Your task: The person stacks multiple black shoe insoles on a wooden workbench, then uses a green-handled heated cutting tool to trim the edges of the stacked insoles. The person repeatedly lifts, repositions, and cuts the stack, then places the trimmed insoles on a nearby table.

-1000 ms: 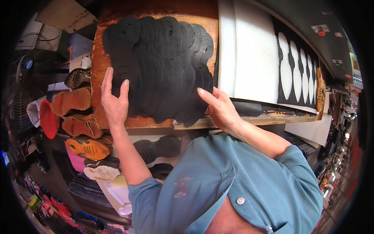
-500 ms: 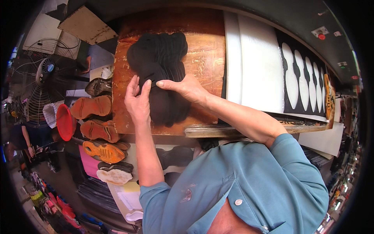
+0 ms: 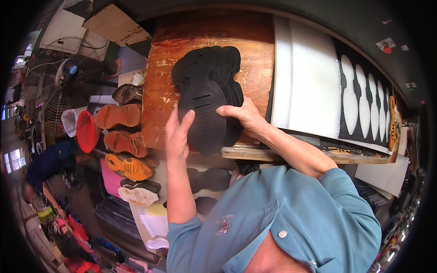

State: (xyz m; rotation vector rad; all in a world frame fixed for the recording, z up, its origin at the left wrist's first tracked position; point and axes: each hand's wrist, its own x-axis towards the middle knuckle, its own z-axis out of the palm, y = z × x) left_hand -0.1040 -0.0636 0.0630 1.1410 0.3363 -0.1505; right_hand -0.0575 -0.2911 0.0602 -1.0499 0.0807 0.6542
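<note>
In the middle of the frame, a stack of black sole-shaped pieces point(image 3: 207, 100) sits over a worn wooden surface point(image 3: 159, 104), its lower end at the near edge. The pieces are fanned slightly toward the upper right, and slits run across the top one. Both hands pinch the stack from its sides — the left hand point(image 3: 177, 139) with its thumb on the lower left edge, the right hand point(image 3: 248, 117) with its thumb on the right edge; the fingers underneath are mostly hidden. At the upper right lie white sheets point(image 3: 314, 82), and beside them long white shapes point(image 3: 350, 102) against black. Left of the surface are reddish-brown soles point(image 3: 117, 116), an orange sole point(image 3: 129, 167) and a red round object point(image 3: 88, 132). A fan point(image 3: 68, 73) stands at the upper left — below it, another person point(image 3: 52, 166) bends forward.
</note>
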